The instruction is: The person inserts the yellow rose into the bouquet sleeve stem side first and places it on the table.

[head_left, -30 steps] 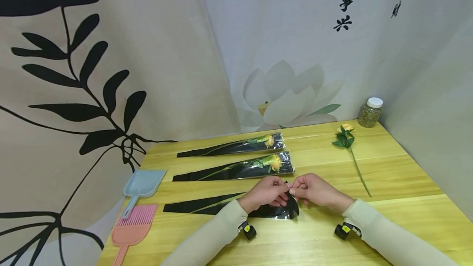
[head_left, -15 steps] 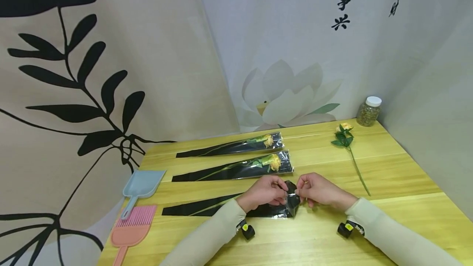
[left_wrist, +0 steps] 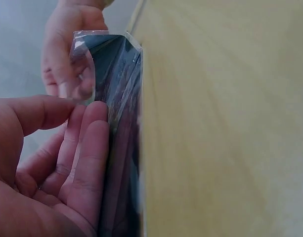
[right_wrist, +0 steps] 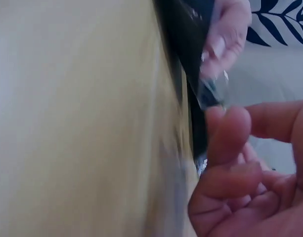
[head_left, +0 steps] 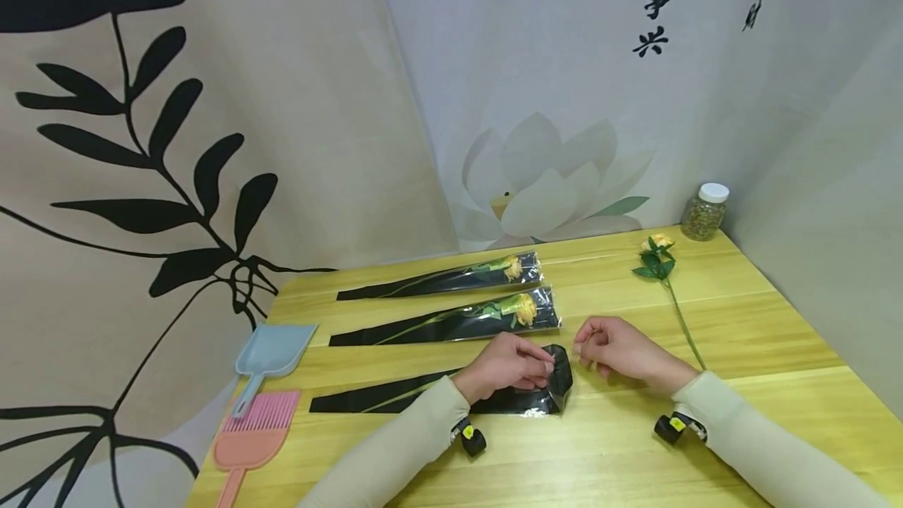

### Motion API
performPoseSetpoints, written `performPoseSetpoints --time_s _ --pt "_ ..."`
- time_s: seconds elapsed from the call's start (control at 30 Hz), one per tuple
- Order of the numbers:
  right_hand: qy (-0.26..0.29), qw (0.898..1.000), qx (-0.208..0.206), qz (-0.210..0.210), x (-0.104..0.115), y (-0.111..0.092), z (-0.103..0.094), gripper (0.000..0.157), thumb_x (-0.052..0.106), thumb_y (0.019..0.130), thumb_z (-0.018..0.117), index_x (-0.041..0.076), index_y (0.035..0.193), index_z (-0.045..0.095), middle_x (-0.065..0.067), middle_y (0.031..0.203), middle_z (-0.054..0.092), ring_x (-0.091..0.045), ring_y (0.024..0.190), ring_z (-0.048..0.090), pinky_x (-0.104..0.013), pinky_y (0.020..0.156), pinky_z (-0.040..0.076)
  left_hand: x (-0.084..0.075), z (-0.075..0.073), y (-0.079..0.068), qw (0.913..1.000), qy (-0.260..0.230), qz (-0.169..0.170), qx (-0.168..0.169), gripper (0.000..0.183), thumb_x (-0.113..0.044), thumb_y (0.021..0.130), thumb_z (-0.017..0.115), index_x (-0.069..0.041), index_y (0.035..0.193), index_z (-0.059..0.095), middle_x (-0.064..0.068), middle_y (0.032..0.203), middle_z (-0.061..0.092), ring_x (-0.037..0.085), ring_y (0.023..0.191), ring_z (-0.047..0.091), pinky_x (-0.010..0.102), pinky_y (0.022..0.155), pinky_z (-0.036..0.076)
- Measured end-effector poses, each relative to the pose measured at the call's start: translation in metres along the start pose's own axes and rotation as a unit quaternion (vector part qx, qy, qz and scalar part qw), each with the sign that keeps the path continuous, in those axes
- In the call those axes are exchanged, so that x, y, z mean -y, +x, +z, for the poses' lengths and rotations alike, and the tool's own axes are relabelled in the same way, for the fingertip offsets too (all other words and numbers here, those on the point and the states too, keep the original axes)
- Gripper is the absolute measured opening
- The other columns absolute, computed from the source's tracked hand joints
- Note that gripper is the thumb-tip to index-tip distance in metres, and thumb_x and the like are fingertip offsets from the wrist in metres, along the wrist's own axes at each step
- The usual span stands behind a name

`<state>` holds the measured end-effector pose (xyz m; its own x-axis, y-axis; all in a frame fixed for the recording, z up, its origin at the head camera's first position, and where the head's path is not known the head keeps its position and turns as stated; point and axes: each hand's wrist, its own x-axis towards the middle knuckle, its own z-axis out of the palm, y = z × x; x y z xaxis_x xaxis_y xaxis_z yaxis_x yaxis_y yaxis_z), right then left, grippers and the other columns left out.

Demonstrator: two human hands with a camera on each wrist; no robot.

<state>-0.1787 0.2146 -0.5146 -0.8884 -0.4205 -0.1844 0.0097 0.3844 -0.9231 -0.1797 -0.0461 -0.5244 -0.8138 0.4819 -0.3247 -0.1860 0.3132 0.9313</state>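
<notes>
A black flower sleeve (head_left: 518, 403) with a clear front lies nearest me, a thin green stem showing along its narrow end. My left hand (head_left: 506, 371) pinches its wide mouth, which stands slightly raised; this hand covers where a bloom would be. In the left wrist view, clear film (left_wrist: 84, 42) sticks out past the fingertips. Just right of the mouth is my right hand (head_left: 615, 347), fingers curled, thumb and forefinger together. No object shows between them. The right wrist view has the sleeve's shiny edge (right_wrist: 210, 94) right behind those fingertips.
Two filled sleeves (head_left: 525, 311) with yellow roses lie farther back. A loose yellow rose (head_left: 656, 265) lies to the right, near a white-lidded jar (head_left: 704, 214). At the table's left edge sit a blue dustpan (head_left: 278, 351) and a pink brush (head_left: 250, 441).
My right hand has come off the sleeve's mouth and moved right and slightly up. My left hand stays at the mouth, whose black end now shows more fully. The other things have not moved.
</notes>
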Motion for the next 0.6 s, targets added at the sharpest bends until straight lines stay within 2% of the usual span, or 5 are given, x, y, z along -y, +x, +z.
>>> performPoseSetpoints --time_s 0.17,0.3,0.6 --pt "-0.024 0.998 -0.052 -0.006 0.002 0.001 -0.021 0.02 0.012 0.105 0.063 -0.003 0.118 0.06 -0.017 0.095 0.075 -0.024 0.075 0.067 -0.034 0.061 0.059 0.0 -0.001 -0.001 0.9999 0.004 0.005 0.01 0.014 -0.016 0.093 0.082 -0.013 0.107 0.084 0.003 0.094 0.082 0.016 0.081 0.078 0.035 0.075 0.067" --pt "-0.051 0.995 -0.088 -0.006 0.002 0.003 -0.043 0.023 0.018 0.106 0.065 -0.001 0.118 0.063 -0.017 0.097 0.074 -0.026 0.079 0.07 -0.034 0.065 0.061 0.002 -0.003 -0.001 0.9998 0.003 0.007 0.018 0.016 -0.015 0.092 0.082 -0.015 0.108 0.085 0.002 0.094 0.082 0.015 0.081 0.078 0.034 0.076 0.067" --pt "-0.076 0.988 -0.134 0.012 -0.014 0.008 -0.09 0.036 0.027 0.109 0.061 -0.005 0.126 0.059 -0.018 0.109 0.073 -0.023 0.091 0.071 -0.032 0.072 0.062 0.003 -0.005 -0.002 0.9994 -0.003 0.015 0.03 0.018 -0.012 0.094 0.079 -0.013 0.111 0.084 0.002 0.096 0.081 0.014 0.081 0.077 0.033 0.076 0.067"
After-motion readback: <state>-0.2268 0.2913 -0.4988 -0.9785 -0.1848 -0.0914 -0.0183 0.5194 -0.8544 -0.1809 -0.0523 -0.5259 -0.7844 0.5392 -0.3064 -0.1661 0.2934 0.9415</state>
